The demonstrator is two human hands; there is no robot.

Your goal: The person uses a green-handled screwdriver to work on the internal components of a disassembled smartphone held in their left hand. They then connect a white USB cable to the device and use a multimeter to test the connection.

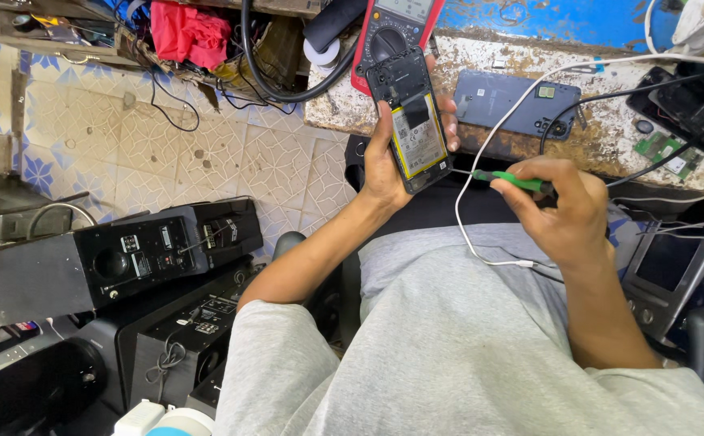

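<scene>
Lap: grey shorts (pixel 481 339) fill the bottom of the view, nearest of all, directly below the opened phone.
Right hand: the right hand (pixel 566 214) sits just right of the phone and lower, fingers curled tight and pinching a green-handled screwdriver (pixel 513 179).
Screwdriver: it lies level, its thin metal tip pointing left and meeting the phone's lower right edge.
White cable: a white cable (pixel 481 153) loops from the lap up past the phone's right side and on across the bench.
Left hand: the left hand (pixel 388 157) comes up from below the phone, palm behind it, thumb on the left edge and fingertips wrapped over the right edge, clamped around the body.
Opened phone: the opened phone (pixel 412 121) is held upright in the air over the lap, back cover off, a pale battery showing in the middle and dark parts above it.
Speakers: black speaker boxes (pixel 126 258) stand on the floor, well left of the phone and lower.
Floor: patterned tiles (pixel 206 153) spread to the phone's left.
Back cover: a blue-grey phone back (pixel 513 101) lies flat on the bench, right of the phone.
Bench: a worn, flaking workbench (pixel 594 133) runs behind the phone.
Multimeter: a red multimeter (pixel 388 32) sits just above the phone's top edge.
Red cloth: a red cloth (pixel 190 32) is bundled far upper left of the phone.
</scene>
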